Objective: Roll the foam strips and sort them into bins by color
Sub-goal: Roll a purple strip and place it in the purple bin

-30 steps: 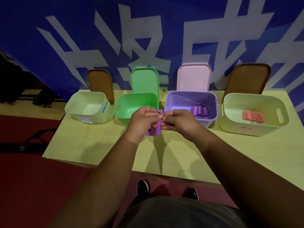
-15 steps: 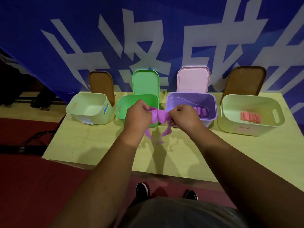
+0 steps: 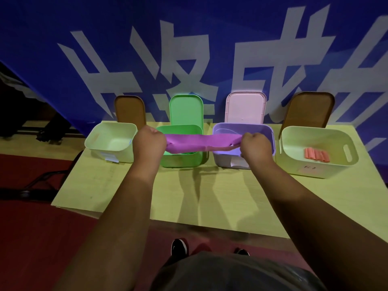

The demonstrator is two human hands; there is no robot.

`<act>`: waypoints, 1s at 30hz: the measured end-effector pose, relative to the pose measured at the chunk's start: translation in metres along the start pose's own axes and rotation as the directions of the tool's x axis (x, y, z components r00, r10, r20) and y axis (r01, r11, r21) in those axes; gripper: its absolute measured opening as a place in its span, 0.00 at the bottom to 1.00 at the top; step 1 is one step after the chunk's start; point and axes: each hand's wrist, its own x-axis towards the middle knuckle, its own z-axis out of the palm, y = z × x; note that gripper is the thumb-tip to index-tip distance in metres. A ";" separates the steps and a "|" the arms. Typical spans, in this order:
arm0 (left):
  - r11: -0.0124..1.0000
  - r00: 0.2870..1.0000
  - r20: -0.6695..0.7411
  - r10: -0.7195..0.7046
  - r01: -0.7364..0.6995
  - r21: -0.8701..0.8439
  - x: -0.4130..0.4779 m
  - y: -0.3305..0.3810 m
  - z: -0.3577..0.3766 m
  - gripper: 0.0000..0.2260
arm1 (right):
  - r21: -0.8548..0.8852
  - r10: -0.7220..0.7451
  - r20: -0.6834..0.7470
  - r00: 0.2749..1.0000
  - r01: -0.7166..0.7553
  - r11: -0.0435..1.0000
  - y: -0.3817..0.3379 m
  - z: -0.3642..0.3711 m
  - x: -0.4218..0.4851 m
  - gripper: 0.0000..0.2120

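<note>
Head view: the purple foam strip (image 3: pixel 199 141) is held in the air above the counter (image 3: pixel 210 196), pulled out flat, with its long axis running from 9 o'clock to 3 o'clock. The left hand (image 3: pixel 150 141) has a closed grip on the 9 o'clock end and the right hand (image 3: pixel 255 145) on the 3 o'clock end. Both sets of fingers are curled round the foam.

The strip hangs in front of two bins. The green bin (image 3: pixel 182 160) is behind its left half and the purple bin (image 3: pixel 269 133) behind its right half. The matching bin therefore lies toward 2 o'clock from the strip's middle, just behind the right hand, which is the nearer one. In my judgement, rolling should start from one end and run along that long axis, and a short reach forward would then drop the roll in.

The strip and the right hand cover most of the purple bin's inside, so what it holds is probably not readable here.

At far 3 o'clock a cream bin (image 3: pixel 294 164) holds coral rolls (image 3: pixel 317 155). Nothing stands between the hands and the bin row.
</note>
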 end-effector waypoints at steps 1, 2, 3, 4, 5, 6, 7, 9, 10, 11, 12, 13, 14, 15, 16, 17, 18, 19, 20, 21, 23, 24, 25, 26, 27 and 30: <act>0.999 0.999 0.038 -0.020 0.021 -0.029 0.000 0.003 0.000 0.10 | -0.025 -0.007 0.004 1.000 0.007 1.000 -0.001 0.000 0.002 0.13; 0.997 0.996 0.080 -0.034 0.039 -0.064 -0.001 0.006 0.001 0.09 | -0.036 -0.013 0.019 1.000 0.014 0.999 -0.002 0.002 0.003 0.13; 0.994 0.992 0.120 -0.042 0.054 -0.095 -0.002 0.007 0.003 0.08 | -0.017 -0.030 0.048 0.998 0.031 0.999 -0.007 0.001 0.003 0.13; 0.992 0.985 0.164 -0.047 0.066 -0.110 -0.005 0.010 0.005 0.08 | -0.010 -0.055 0.064 0.996 0.056 0.998 -0.009 0.002 0.006 0.12; 0.993 0.978 0.204 -0.041 0.063 -0.102 -0.008 0.012 0.008 0.08 | 0.000 -0.068 0.086 0.994 0.068 0.998 -0.011 0.001 0.010 0.11; 0.997 0.972 0.232 -0.021 0.039 -0.071 -0.011 0.014 0.012 0.08 | 0.022 -0.061 0.117 0.991 0.059 0.998 -0.016 0.000 0.010 0.10; 1.000 0.966 0.259 -0.003 0.008 -0.020 -0.013 0.015 0.015 0.08 | 0.035 -0.045 0.144 0.989 0.040 0.999 -0.021 -0.004 0.008 0.08; 0.994 0.945 0.326 0.015 -0.049 0.095 -0.019 0.018 0.023 0.09 | 0.136 -0.035 0.121 0.992 0.018 0.991 -0.027 -0.009 0.006 0.05; 0.987 0.924 0.382 0.011 -0.071 0.144 -0.022 0.018 0.027 0.09 | 0.223 -0.035 0.115 0.993 0.008 0.975 -0.029 -0.011 0.002 0.06; 0.977 0.893 0.450 -0.005 -0.093 0.194 -0.026 0.019 0.031 0.09 | 0.321 -0.037 0.119 0.992 -0.003 0.947 -0.032 -0.014 -0.003 0.07; 0.966 0.851 0.524 -0.027 -0.112 0.232 -0.029 0.019 0.036 0.09 | 0.410 -0.031 0.119 0.992 -0.020 0.912 -0.034 -0.016 -0.007 0.08; 0.956 0.803 0.595 -0.039 -0.144 0.256 -0.034 0.020 0.040 0.09 | 0.474 -0.017 0.131 0.991 -0.048 0.879 -0.037 -0.018 -0.010 0.10; 0.946 0.752 0.657 -0.046 -0.179 0.271 -0.040 0.021 0.044 0.09 | 0.505 -0.018 0.149 0.989 -0.060 0.861 -0.039 -0.019 -0.013 0.11; 0.938 0.709 0.705 -0.037 -0.219 0.269 -0.045 0.023 0.047 0.10 | 0.514 -0.042 0.165 0.985 -0.049 0.857 -0.042 -0.021 -0.015 0.12; 0.928 0.677 0.736 -0.006 -0.270 0.256 -0.047 0.023 0.052 0.11 | 0.506 -0.075 0.167 0.983 -0.021 0.862 -0.043 -0.022 -0.018 0.11; 0.917 0.663 0.748 0.043 -0.324 0.235 -0.046 0.024 0.058 0.10 | 0.497 -0.108 0.165 0.980 0.012 0.868 -0.046 -0.024 -0.020 0.11; 0.915 0.670 0.737 0.090 -0.349 0.205 -0.046 0.024 0.063 0.11 | 0.485 -0.141 0.156 0.978 0.049 0.873 -0.047 -0.025 -0.020 0.10; 0.934 0.696 0.707 0.129 -0.325 0.150 -0.045 0.023 0.068 0.13 | 0.470 -0.174 0.150 0.973 0.085 0.878 -0.046 -0.025 -0.020 0.10; 0.977 0.717 0.687 0.117 -0.208 0.051 -0.043 0.022 0.073 0.14 | 0.449 -0.204 0.148 0.968 0.118 0.886 -0.045 -0.025 -0.021 0.10; 0.996 0.717 0.692 0.079 -0.032 -0.080 -0.042 0.022 0.077 0.14 | 0.427 -0.236 0.148 0.960 0.154 0.891 -0.045 -0.025 -0.021 0.09; 0.924 0.674 0.738 0.018 0.272 -0.271 -0.041 0.020 0.083 0.13 | 0.387 -0.313 0.145 0.939 0.237 0.891 -0.045 -0.027 -0.021 0.10; 0.880 0.648 0.762 0.003 0.360 -0.310 -0.040 0.020 0.085 0.14 | 0.354 -0.348 0.140 0.927 0.281 0.892 -0.044 -0.028 -0.022 0.10; 0.851 0.627 0.779 -0.007 0.413 -0.324 -0.040 0.019 0.088 0.14 | 0.321 -0.380 0.135 0.915 0.322 0.891 -0.044 -0.029 -0.021 0.10; 0.842 0.612 0.791 -0.021 0.438 -0.316 -0.039 0.019 0.090 0.14 | 0.288 -0.406 0.133 0.904 0.357 0.889 -0.043 -0.031 -0.021 0.10; 0.856 0.604 0.796 -0.040 0.432 -0.285 -0.039 0.020 0.093 0.14 | 0.261 -0.431 0.135 0.892 0.388 0.884 -0.043 -0.032 -0.020 0.10; 0.906 0.600 0.797 -0.070 0.373 -0.201 -0.042 0.027 0.101 0.14 | 0.186 -0.479 0.145 0.866 0.451 0.873 -0.043 -0.039 -0.018 0.09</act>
